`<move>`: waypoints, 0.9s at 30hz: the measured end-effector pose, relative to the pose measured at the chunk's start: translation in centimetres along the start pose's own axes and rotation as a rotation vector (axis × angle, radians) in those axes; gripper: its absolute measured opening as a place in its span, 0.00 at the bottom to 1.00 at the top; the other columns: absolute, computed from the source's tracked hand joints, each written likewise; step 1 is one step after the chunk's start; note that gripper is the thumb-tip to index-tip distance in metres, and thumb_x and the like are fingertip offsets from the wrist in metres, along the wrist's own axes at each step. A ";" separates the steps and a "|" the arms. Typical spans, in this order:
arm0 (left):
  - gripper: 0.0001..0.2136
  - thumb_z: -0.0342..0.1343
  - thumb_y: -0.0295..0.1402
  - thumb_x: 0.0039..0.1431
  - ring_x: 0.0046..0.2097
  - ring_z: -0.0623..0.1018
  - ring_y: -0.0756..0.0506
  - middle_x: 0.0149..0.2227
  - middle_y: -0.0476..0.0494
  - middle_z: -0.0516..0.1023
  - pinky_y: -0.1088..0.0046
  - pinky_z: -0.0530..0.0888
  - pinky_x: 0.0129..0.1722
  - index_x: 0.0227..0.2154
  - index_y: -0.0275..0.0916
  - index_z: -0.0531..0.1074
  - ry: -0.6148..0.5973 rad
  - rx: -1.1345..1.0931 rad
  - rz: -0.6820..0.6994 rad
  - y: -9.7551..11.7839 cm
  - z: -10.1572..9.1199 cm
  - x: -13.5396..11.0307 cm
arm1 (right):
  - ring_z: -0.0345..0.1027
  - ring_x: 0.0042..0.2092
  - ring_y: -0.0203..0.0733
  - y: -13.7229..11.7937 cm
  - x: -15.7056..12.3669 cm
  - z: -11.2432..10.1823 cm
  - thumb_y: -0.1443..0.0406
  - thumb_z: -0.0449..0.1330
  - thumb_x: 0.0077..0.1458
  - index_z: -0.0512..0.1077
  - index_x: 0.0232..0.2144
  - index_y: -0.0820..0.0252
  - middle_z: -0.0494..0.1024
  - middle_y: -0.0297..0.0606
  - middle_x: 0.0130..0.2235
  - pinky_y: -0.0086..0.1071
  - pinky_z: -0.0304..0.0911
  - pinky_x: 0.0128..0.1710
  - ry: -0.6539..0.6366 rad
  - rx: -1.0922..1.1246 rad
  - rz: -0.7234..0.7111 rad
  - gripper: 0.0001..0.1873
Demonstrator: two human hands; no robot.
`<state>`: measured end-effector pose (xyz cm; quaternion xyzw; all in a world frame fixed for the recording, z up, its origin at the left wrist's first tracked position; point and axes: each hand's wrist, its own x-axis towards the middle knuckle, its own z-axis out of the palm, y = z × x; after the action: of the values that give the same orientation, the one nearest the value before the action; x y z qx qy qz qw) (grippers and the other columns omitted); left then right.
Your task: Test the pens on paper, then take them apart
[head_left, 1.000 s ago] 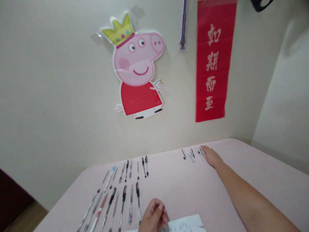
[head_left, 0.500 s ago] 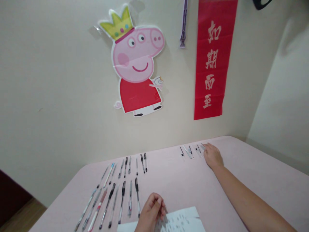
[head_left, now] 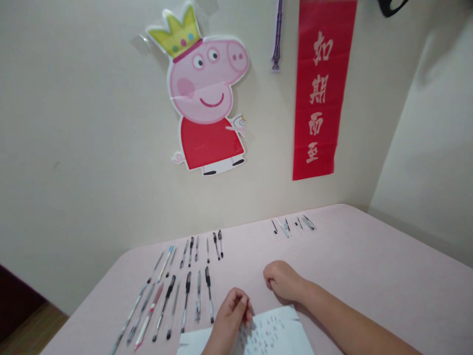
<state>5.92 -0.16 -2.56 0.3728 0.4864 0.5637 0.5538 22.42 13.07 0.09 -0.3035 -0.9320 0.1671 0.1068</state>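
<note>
My left hand [head_left: 233,311] lies at the near edge of the table, over the upper left part of a white sheet of handwritten paper [head_left: 279,328]. Its fingers are curled in against the thumb, and no object shows in them. Just beyond the paper's far right corner, my right hand [head_left: 283,281] rests on the pink tabletop as a loose fist. Nothing sticks out of it, though its palm side is hidden. To the left of my left hand lies a near row of several pens, including a black-capped pen [head_left: 209,295] and a pink-red pen [head_left: 150,315].
A farther row of pens, one with a blue end [head_left: 165,264], lies behind the near row. Small pen parts [head_left: 309,223] are spread near the table's back edge. A wall stands behind, with a pig cutout [head_left: 209,103] and a red banner [head_left: 325,93].
My right hand has drawn back from the pen parts at the rear to a spot near the paper, uncovering the rightmost parts. My left hand stays on the paper. The view has shifted slightly.
</note>
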 end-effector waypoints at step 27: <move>0.09 0.51 0.35 0.54 0.26 0.65 0.50 0.21 0.51 0.64 0.74 0.62 0.29 0.21 0.39 0.62 -0.013 0.543 0.163 2.0 2.0 -1.9 | 0.64 0.50 0.41 -4.7 5.7 1.2 0.75 0.50 0.49 0.72 0.43 0.61 0.74 0.42 0.48 0.32 0.56 0.51 0.171 0.122 -0.059 0.21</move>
<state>7.56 -1.61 0.12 0.5492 0.5844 0.4530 0.3894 15.03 12.62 1.37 -0.2820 -0.9161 0.1939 0.2089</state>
